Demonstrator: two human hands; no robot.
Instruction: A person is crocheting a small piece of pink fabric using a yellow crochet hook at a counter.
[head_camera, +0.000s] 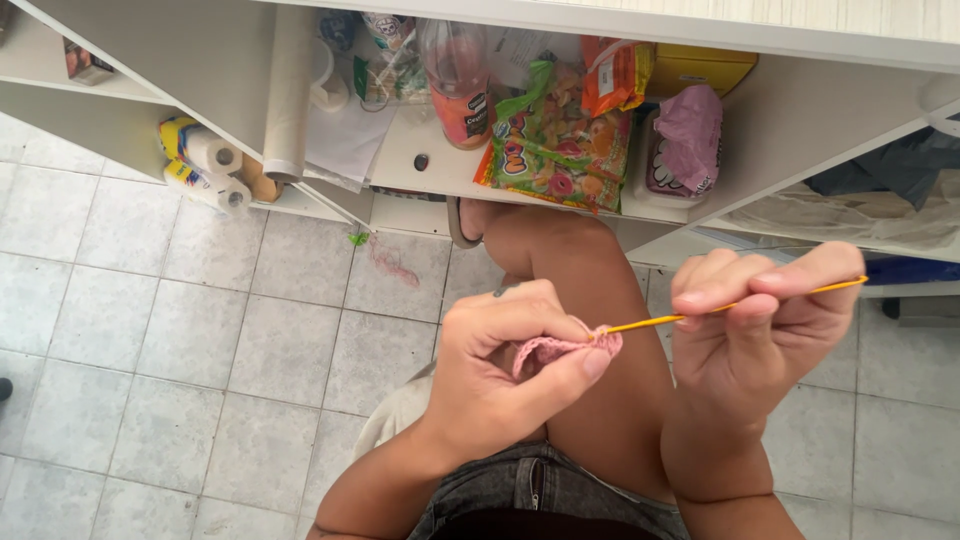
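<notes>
Near the middle of the view, above the person's bare knee (585, 330), the left hand (500, 370) pinches a small pink crochet piece (560, 347) between the thumb and the curled forefinger, the fingers pressed together on the yarn work so that only its upper edge shows. Just to the right, the right hand (760, 335) grips a thin yellow crochet hook (740, 303), thumb and forefinger clamped on the shaft with the other fingers folded beneath; the hook runs leftward and slightly down, and its tip meets the pink piece at the left hand's fingertips, while its other end sticks out past the right hand to the right. Both hands hover over the leg, which wears grey denim shorts (530, 485) at the near edge. Below lies a floor of pale grey tiles (200, 340), with a loose bit of pink yarn (392, 265) lying on it farther off. At the far side stands a white shelf unit (420, 165) holding a colourful sweets bag (555, 140), a bottle with pinkish contents (458, 80), a yellow box (695, 68) and a pink cloth (688, 135). On the far left, paper rolls (205, 165) rest on a lower shelf, beside a long white roll (288, 95) leaning upright
</notes>
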